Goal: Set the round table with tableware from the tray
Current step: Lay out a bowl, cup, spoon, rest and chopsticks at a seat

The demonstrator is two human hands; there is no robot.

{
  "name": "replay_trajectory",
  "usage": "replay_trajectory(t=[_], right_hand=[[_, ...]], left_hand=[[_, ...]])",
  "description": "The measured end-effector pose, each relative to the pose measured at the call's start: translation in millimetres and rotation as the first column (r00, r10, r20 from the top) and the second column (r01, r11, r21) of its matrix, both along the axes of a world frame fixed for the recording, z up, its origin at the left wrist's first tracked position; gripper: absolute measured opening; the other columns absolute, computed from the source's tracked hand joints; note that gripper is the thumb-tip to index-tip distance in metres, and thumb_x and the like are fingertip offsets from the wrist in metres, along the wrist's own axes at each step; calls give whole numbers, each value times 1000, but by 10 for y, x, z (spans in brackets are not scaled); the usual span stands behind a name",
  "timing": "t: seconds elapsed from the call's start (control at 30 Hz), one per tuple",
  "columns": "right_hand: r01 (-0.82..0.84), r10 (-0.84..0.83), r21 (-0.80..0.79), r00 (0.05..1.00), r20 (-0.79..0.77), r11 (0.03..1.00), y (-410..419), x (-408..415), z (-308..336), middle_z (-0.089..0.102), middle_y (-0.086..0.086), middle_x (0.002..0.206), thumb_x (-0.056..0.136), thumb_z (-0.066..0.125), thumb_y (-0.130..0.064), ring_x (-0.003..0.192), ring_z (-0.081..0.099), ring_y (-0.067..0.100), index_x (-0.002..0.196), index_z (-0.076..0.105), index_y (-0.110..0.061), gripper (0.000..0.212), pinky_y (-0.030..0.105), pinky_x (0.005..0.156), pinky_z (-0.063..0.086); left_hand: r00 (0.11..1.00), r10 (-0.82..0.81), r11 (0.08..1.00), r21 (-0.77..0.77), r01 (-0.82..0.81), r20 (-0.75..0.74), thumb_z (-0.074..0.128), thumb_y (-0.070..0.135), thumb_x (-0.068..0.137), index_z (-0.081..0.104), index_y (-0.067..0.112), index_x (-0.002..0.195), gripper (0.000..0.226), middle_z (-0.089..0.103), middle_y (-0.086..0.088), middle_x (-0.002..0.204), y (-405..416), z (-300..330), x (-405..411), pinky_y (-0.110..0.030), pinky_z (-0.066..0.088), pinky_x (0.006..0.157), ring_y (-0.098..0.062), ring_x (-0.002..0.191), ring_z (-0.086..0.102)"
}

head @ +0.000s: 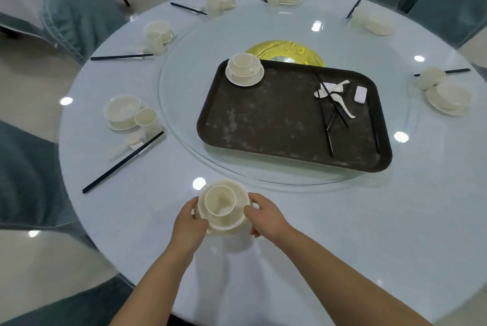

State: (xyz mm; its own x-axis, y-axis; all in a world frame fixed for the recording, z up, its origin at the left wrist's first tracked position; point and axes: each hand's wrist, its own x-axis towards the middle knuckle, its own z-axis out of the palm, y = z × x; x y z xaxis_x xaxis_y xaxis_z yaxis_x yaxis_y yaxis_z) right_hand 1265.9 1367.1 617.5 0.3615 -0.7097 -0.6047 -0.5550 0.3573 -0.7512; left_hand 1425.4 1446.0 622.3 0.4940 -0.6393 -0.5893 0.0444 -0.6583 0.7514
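Nested cream plastic cup, bowl and saucer set [222, 207]: gripped both sides by left hand [190, 223] and right hand [266, 216], steadying it at round glass-topped table [342, 233] near edge.

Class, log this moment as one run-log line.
left hand: grips dish stack | right hand: grips same stack | table: near edge | tray: one stack, spoons, chopsticks left

Round table [342, 220] with a turntable [184, 62] at its centre; on the turntable, a tray [263, 120] carrying a stacked set [244, 69] at its far left corner and chopsticks [325, 115] and spoons [337, 94] at its right. Place settings ring the table edge; chairs [79, 14] surround it. Near edge: a nested stack [222, 207] between left hand [190, 223] and right hand [266, 216]
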Motion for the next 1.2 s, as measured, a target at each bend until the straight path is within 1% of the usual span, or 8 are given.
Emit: replay_trajectory(t=[0.27, 0.47, 0.6, 0.67, 0.8, 0.9, 1.0, 1.2], right_hand=[[4, -2, 81, 1000, -25, 997, 74, 89, -143, 63, 9, 105, 85, 49, -18, 57, 60, 22, 133, 50, -22, 48, 27, 53, 51], [13, -6, 129, 999, -52, 992, 89, 130, -204, 62, 8, 108, 83, 49, -17, 56, 62, 23, 139, 44, -23, 56, 29, 54, 52], [8, 1, 136, 998, -60, 991, 102, 140, -232, 60, 2, 108, 83, 49, -19, 56, 63, 24, 141, 39, -27, 59, 32, 57, 56], [-14, 20, 62, 996, -87, 998, 118, 174, -207, 59, -2, 104, 86, 49, -22, 62, 64, 24, 139, 40, -26, 53, 34, 60, 58], [-68, 1, -275, 972, -236, 959, 140, 269, -183, 49, 0, 133, 101, 37, -42, 104, 60, 23, 135, 47, -21, 41, 31, 80, 42], [-103, 21, -321, 968, -249, 942, 133, 348, -174, 61, -4, 113, 100, 35, -49, 99, 59, 18, 132, 51, -22, 44, 29, 76, 40], [-176, 110, -253, 961, -252, 951, 136, 444, -168, 59, -6, 90, 99, 43, -44, 95, 61, 21, 137, 46, -22, 45, 30, 75, 44], [-185, 146, -177, 966, -214, 967, 130, 510, -179, 62, -2, 92, 96, 45, -23, 91, 61, 21, 129, 55, -22, 35, 32, 78, 48]], left_hand=[[998, -32, 999, 8, 33, -50, 51, -9, 79, 55, 21, 132, 61, 64, -1, 120, 128, -172, 81, -37, 53, 90, -19, 105, 62], [997, -48, 998, 30, 50, -61, 49, -9, 79, 54, 25, 129, 61, 62, 5, 109, 99, -217, 106, -19, 46, 69, -12, 97, 59], [999, -46, 998, 36, 45, 16, 45, -8, 79, 57, 22, 127, 58, 62, 6, 107, 74, -253, 99, -19, 45, 68, -15, 97, 59], [999, -41, 999, 35, 40, 32, 45, -8, 79, 57, 19, 129, 59, 63, 3, 113, 75, -270, 101, -21, 46, 71, -16, 100, 59], [997, 25, 999, 35, -28, 69, 48, -4, 83, 57, 19, 125, 49, 59, 12, 106, 64, -260, 123, -20, 43, 71, -11, 96, 58], [987, 47, 999, -4, -47, 152, 52, -1, 85, 60, 22, 121, 44, 56, 9, 115, 32, -224, 136, -24, 45, 84, -17, 111, 53], [970, -1, 1000, -30, 8, 242, 54, 3, 86, 60, 17, 123, 40, 59, 4, 123, -8, -174, 148, -28, 46, 85, -13, 105, 56], [966, -129, 991, 52, 121, 226, 46, -1, 84, 56, 18, 127, 49, 61, 3, 121, -48, -82, 135, -26, 46, 81, -18, 104, 59]])
